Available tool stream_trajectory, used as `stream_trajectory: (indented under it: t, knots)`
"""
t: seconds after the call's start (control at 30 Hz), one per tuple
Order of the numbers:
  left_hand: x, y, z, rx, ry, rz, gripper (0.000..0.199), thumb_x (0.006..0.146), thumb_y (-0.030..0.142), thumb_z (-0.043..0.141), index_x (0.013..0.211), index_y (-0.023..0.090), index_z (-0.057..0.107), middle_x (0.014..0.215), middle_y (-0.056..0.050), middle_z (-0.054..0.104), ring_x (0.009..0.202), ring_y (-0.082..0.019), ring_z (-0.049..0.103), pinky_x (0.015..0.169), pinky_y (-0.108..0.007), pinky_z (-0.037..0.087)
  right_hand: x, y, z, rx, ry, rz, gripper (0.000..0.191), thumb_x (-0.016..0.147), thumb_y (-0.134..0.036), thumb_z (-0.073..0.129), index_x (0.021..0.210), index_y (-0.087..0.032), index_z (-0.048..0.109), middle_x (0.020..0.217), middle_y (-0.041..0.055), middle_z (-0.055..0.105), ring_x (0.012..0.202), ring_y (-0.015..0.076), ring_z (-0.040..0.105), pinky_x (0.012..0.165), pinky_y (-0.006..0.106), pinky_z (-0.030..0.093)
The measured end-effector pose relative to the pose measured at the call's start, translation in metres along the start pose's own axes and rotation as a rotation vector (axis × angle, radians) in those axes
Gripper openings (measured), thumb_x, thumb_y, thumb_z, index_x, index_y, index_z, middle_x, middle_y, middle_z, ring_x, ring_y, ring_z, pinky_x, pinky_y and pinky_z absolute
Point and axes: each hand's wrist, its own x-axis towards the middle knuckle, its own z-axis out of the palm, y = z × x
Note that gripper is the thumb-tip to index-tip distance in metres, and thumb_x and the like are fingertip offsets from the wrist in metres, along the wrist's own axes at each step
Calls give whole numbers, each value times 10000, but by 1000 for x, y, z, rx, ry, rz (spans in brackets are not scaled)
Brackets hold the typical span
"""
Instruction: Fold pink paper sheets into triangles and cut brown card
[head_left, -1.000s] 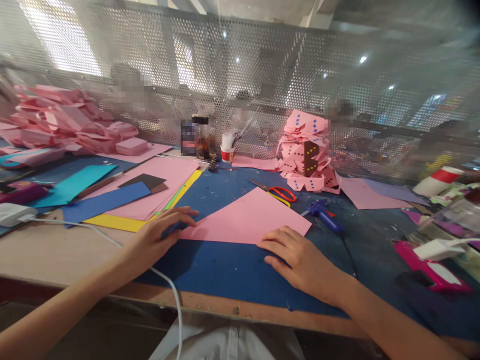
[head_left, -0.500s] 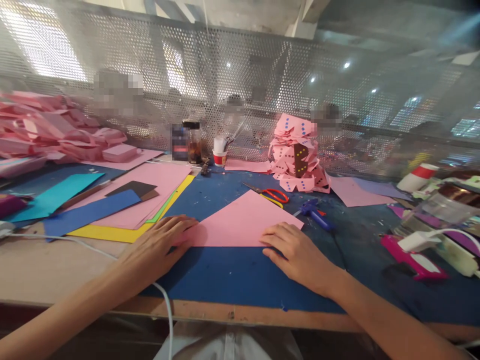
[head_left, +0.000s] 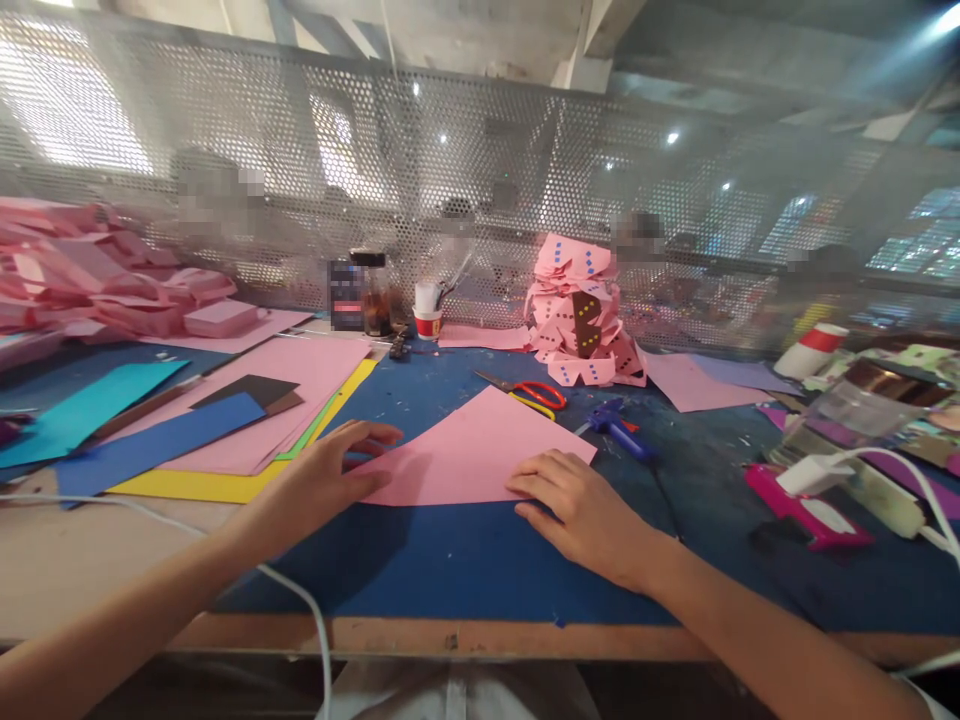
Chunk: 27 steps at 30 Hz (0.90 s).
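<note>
The pink paper sheet is lying flat on the blue work mat, right in front of the person, its peak pointing away and its straight edge running along the near side. The left hand is hovering low at the sheet's left corner, fingers curled and spread from the thumb, closing on nothing; the thumb tip seems to be touching the paper. The right hand is resting its fingertips on the near right part of the sheet, thumb standing apart, so it is pressing rather than pinching. The red-and-yellow-handled scissors are sitting just beyond the sheet, and the blue glue gun is lying to its right. The step in hand looks to be positioning or flattening the sheet; whether it is folded, I cannot tell. A next move would probably be calling for steady right-hand pressure while the left settles that corner.
</note>
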Motion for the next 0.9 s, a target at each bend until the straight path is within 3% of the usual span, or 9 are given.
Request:
stream_trajectory:
  t: [0.17,0.43,0.6,0.77,0.9]
  knots:
    - [9,1,-4,-210,-4,-100,594,633,523,801,1121,215,663,1228,-110,678,1058,-300,668,792,-404,606,0,1,1,1,12,10,216,976,-244,555,1169,-188,634,1146,87,658,1069,231,581,950,426,466]
    - [12,-1,-14,-405,-42,-261,674,528,500,867,1127,260,673,1264,-98,681,1083,-308,679,890,-389,593,0,1,0,-3,13,19,203,965,-222,564,1150,-199,643,1128,72,660,1054,217,583,946,405,465]
    - [17,-3,-17,-465,-49,-341,642,487,491,888,1069,283,715,1229,-82,708,1115,-319,673,837,-337,611,1,1,0,-6,13,12,194,963,-213,560,1134,-202,651,1111,74,665,1051,220,593,938,400,469]
    - [31,1,-7,-552,-7,-411,593,525,547,850,1021,247,725,1115,-92,750,907,-273,736,641,-292,608,1,2,1,-1,11,7,192,971,-215,546,1131,-201,650,1105,76,668,1049,222,596,941,403,464]
    - [47,13,-1,-481,-127,-413,593,569,580,805,1053,245,730,853,-70,778,624,-233,712,472,-269,520,0,3,2,7,1,10,202,975,-214,538,1147,-201,645,1114,76,666,1062,224,590,949,404,458]
